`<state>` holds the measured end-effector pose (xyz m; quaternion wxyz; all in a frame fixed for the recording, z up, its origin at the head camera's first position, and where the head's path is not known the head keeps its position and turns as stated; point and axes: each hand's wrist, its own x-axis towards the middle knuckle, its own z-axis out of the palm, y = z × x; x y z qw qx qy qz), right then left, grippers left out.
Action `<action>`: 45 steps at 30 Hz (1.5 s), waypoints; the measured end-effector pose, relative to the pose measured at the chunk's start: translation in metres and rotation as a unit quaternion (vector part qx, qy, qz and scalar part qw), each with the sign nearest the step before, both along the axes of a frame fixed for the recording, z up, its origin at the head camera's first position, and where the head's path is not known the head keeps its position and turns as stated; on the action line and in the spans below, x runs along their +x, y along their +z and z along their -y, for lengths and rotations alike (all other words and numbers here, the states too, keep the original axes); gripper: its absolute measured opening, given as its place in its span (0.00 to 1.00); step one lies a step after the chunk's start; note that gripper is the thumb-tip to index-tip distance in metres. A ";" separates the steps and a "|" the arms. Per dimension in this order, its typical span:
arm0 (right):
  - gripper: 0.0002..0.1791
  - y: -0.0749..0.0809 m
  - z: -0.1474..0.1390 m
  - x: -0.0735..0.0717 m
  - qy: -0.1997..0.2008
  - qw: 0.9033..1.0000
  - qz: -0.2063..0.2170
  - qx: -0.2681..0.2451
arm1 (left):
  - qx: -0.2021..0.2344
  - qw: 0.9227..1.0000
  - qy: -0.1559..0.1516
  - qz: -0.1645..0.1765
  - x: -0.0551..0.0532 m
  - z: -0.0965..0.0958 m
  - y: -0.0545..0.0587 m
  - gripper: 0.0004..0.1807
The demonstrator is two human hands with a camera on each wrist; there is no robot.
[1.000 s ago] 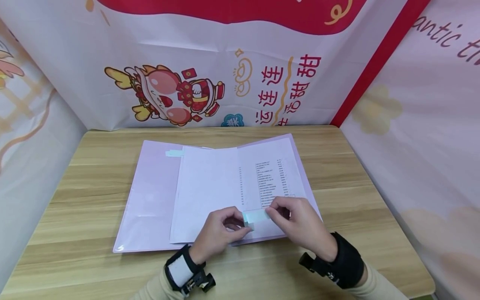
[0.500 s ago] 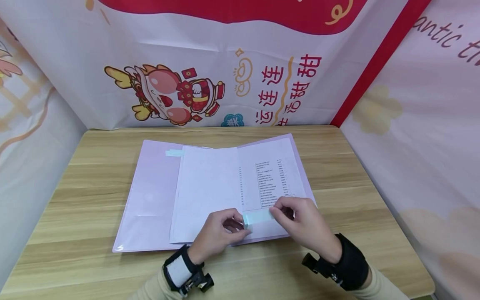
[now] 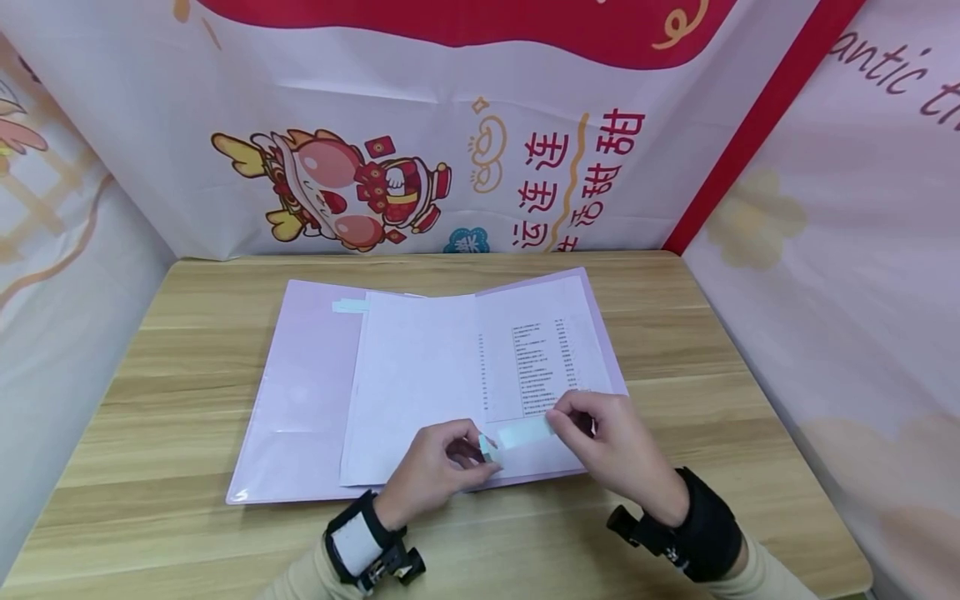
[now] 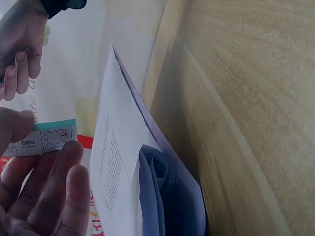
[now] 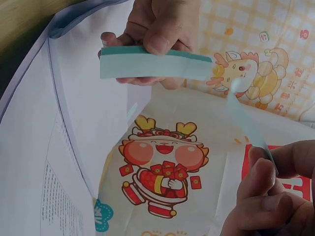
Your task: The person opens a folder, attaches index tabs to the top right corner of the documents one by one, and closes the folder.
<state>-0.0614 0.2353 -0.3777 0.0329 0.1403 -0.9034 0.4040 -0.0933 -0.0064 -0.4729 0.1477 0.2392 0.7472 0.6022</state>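
My left hand (image 3: 438, 462) pinches a pad of pale teal sticky notes (image 5: 152, 64) between thumb and fingers. In the left wrist view the pad's printed backing (image 4: 47, 139) reads "deli". One single sticky note (image 3: 523, 432) is pinched at its end by the thumb and index finger of my right hand (image 3: 611, 442). The right wrist view shows this strip curving up from the fingers, apart from the pad. Both hands are over the lower part of an open lilac folder (image 3: 300, 375), above its right-hand page (image 3: 555, 300) with printed lines.
A pale teal tab (image 3: 349, 306) sticks out from the upper left edge of the blank left page (image 3: 412, 375). The folder lies on a wood-grain table (image 3: 697, 367). Printed cloth (image 3: 420, 75) hangs behind and at both sides.
My right hand has moved slightly right, drawing the sticky note off the pad, so a gap now shows between them. The left hand stays nearly in place, tilting the pad a little.
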 end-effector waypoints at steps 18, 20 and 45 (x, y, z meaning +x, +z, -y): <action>0.10 -0.013 -0.009 -0.013 -0.052 0.998 0.046 0.009 | -0.088 0.992 -0.087 -0.028 0.028 -0.015 -0.005 0.14; 0.10 -0.015 -0.009 -0.014 -0.055 0.997 0.052 0.011 | -0.090 0.992 -0.089 -0.006 0.030 -0.016 -0.006 0.13; 0.09 -0.029 -0.013 -0.018 -0.062 0.995 0.070 0.018 | -0.387 0.901 -0.060 -0.190 0.051 -0.022 -0.016 0.18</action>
